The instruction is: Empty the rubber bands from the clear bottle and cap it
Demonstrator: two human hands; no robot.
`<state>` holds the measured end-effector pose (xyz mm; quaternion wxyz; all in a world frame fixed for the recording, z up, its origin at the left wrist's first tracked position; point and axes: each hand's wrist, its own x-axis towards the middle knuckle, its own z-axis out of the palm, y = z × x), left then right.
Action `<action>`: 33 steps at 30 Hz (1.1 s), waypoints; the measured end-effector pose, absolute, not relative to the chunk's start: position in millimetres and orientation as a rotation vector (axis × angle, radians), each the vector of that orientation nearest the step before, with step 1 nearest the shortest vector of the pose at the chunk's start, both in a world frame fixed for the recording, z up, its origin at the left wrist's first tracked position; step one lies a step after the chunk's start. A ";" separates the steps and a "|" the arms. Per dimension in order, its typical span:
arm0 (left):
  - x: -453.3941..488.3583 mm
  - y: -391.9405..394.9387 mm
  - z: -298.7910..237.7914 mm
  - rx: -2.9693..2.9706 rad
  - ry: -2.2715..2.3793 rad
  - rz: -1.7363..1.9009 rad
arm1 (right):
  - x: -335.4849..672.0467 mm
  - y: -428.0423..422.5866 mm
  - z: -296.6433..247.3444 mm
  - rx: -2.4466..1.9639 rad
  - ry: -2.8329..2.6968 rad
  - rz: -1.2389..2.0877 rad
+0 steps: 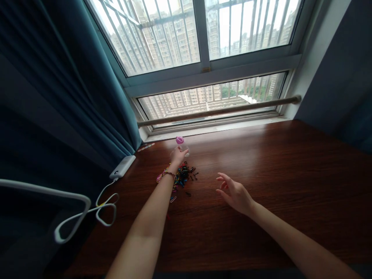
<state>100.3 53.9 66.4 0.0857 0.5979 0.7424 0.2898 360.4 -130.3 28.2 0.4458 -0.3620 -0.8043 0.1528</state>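
Note:
My left hand [178,155], with a beaded bracelet on the wrist, reaches toward the far side of the table. Its fingers are closed on a small clear plastic container [184,147] with a pink top [179,140]; the hand hides part of it. Just below, partly covered by my left wrist, lies a pile of small black and coloured pieces [183,176], too small to name surely. A pale paper-clip-like loop [173,199] rests at the pile's near edge. To the right of the pile, my right hand [234,192] holds nothing, fingers apart and slightly bent.
The brown wooden table [279,174] runs up to a barred window with a rail [221,112]. On the left stand a white power-bank-like block [123,166] and its looped white cable [107,213]. Small round discs [146,147] lie near the blue curtain [116,108].

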 end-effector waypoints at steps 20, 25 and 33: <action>88.5 67.1 21.3 1.654 2.447 0.893 | 355.2 -133.6 31.9 -0.874 -2.097 0.345; 100.8 101.8 28.1 1.829 2.194 0.971 | 354.9 -133.2 31.9 -0.881 -2.105 0.334; 114.9 140.0 19.9 1.866 1.971 0.982 | 355.7 -129.6 33.8 -0.904 -2.110 0.297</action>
